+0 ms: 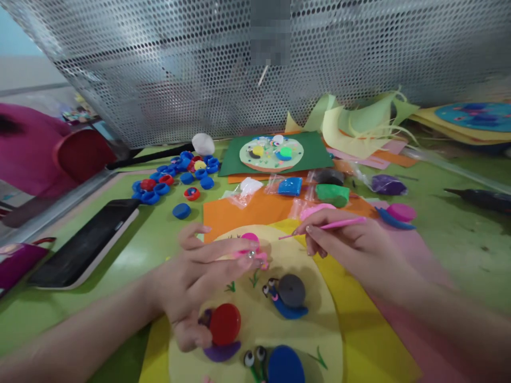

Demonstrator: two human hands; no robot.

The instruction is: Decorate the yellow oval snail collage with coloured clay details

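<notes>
My left hand [199, 282] lies over a pale yellow paper disc [319, 330], its fingertips pressed on a pink clay snail with a pink bottle cap [251, 246]. My right hand [347, 242] pinches a thin pink modelling stick [331, 225] whose tip points left toward that pink snail. On the disc sit a grey-capped blue snail [288, 297], a red-capped purple snail [223, 330] under my left palm, and a blue-capped one [279, 366] at the bottom edge.
Several blue and red bottle caps [175, 178] lie at the back left by a black tablet [85, 242]. Bagged clay lumps in white, blue [290, 186], green [332, 194] and purple rest on orange paper [239, 210]. A finished disc on green card [271, 153] and paper scraps lie by the perforated metal screen.
</notes>
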